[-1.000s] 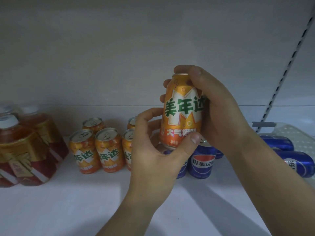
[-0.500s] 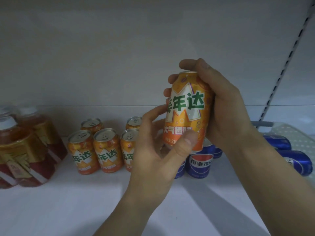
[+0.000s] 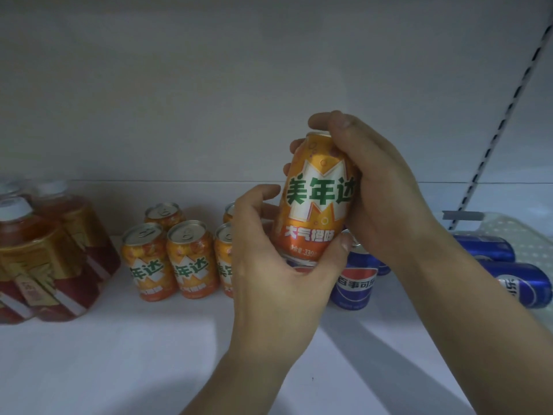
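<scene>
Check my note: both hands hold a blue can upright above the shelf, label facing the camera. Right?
No. The head view shows the held can is orange, not blue. The left hand and right hand hold it upright above the shelf, label facing the camera.

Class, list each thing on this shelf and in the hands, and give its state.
Held orange can, off the shelf, nearly upright.
Left hand, grips its lower end.
Right hand, grips its top.
Shelf orange cans, upright, unopened.
Front blue can, upright.
Right blue cans, lying down.
Bottles, capped.
</scene>
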Demonstrator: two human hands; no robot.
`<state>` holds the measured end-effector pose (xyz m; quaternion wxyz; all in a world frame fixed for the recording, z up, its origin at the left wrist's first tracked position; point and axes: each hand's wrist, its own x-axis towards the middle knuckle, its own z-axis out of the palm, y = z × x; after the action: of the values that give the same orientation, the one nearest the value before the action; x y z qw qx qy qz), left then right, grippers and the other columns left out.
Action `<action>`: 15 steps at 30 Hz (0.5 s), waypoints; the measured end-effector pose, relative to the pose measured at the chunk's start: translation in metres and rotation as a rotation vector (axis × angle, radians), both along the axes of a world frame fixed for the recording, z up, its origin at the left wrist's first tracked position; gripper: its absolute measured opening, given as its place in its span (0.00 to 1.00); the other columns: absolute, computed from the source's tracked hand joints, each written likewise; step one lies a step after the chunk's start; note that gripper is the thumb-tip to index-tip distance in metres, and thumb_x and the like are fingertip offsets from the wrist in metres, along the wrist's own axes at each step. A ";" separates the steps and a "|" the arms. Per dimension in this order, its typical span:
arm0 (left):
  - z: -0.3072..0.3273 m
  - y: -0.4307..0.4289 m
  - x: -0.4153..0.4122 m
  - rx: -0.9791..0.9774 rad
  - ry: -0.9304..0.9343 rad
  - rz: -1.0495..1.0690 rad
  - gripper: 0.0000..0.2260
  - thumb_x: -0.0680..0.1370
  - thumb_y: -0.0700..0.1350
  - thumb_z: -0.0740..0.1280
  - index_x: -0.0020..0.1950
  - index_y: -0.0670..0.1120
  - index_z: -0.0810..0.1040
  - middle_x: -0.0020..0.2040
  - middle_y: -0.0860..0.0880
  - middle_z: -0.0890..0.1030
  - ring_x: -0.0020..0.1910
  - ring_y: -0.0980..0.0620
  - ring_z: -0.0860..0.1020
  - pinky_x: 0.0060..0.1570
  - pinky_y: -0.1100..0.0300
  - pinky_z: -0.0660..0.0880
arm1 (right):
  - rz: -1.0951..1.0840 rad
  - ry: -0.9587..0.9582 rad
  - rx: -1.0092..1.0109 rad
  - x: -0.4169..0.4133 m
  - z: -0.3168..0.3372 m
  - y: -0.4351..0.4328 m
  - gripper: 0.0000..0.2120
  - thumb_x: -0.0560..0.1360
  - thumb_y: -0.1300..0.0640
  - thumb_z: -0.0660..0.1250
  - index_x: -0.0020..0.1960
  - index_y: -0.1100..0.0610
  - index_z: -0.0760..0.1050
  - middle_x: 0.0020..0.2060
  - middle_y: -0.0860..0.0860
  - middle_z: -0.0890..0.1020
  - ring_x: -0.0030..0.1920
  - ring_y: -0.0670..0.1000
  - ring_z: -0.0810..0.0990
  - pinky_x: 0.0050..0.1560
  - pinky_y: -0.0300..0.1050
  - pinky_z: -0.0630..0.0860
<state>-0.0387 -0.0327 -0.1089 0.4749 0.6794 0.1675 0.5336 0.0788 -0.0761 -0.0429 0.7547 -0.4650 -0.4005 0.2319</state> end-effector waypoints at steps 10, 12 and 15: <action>0.001 0.003 -0.003 -0.062 -0.051 -0.031 0.28 0.65 0.52 0.82 0.60 0.59 0.72 0.54 0.59 0.80 0.54 0.55 0.83 0.47 0.58 0.83 | 0.117 0.022 0.007 0.006 -0.005 0.000 0.20 0.79 0.51 0.62 0.68 0.59 0.75 0.58 0.60 0.84 0.62 0.65 0.82 0.63 0.61 0.81; 0.001 0.004 -0.003 -0.072 -0.055 -0.088 0.27 0.67 0.56 0.80 0.60 0.59 0.72 0.56 0.57 0.81 0.55 0.51 0.83 0.50 0.53 0.83 | 0.115 0.002 0.025 0.005 -0.002 -0.001 0.21 0.78 0.52 0.64 0.68 0.59 0.75 0.58 0.61 0.84 0.61 0.64 0.83 0.59 0.56 0.83; 0.001 0.003 -0.004 -0.063 -0.061 -0.152 0.26 0.67 0.57 0.77 0.61 0.58 0.72 0.57 0.54 0.81 0.56 0.49 0.83 0.50 0.53 0.83 | 0.137 -0.018 0.048 0.003 0.004 -0.005 0.20 0.78 0.51 0.64 0.67 0.58 0.76 0.55 0.59 0.86 0.55 0.61 0.86 0.53 0.52 0.84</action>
<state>-0.0423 -0.0296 -0.1079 0.5401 0.6583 0.1175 0.5110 0.0821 -0.0807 -0.0392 0.7445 -0.4204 -0.4433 0.2692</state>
